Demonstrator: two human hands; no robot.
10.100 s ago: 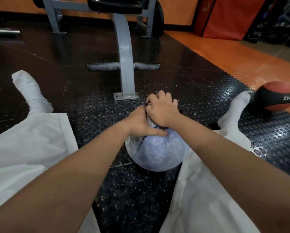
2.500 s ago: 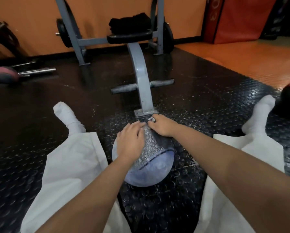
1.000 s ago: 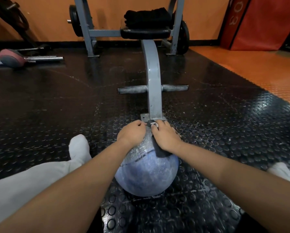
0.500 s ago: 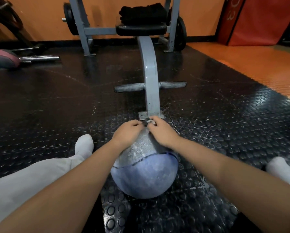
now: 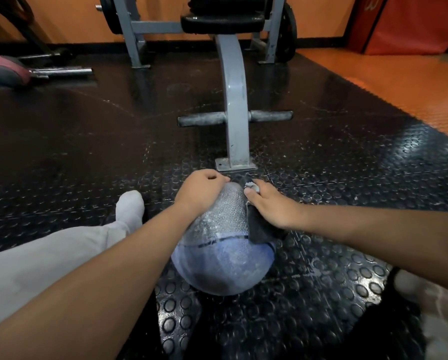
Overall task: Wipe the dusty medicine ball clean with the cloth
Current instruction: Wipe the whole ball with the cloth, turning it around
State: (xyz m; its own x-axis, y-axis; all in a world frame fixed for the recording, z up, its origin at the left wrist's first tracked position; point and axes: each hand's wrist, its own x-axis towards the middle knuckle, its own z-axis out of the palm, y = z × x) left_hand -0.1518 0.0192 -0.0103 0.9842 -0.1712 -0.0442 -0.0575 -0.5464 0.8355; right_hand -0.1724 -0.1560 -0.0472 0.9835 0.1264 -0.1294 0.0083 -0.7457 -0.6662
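Observation:
A blue and grey medicine ball (image 5: 221, 263), coated in pale dust, sits on the black studded floor between my legs. My left hand (image 5: 198, 192) lies over its upper left, fingers curled down the far side, steadying it. My right hand (image 5: 268, 206) presses a dark cloth (image 5: 259, 228) against the ball's upper right side, with a dusty whitish bit of cloth at my fingertips. Most of the cloth is hidden beneath that hand.
A grey bench post and foot plate (image 5: 234, 162) stand just beyond the ball, with a crossbar (image 5: 234, 118). A pink ball (image 5: 8, 71) and a bar lie at the far left. Orange flooring (image 5: 399, 84) lies to the right. My socked left foot (image 5: 129, 206) rests beside the ball.
My right hand has slid the cloth from the top of the ball down its right side. The left hand stays on the ball. The camera has tilted slightly.

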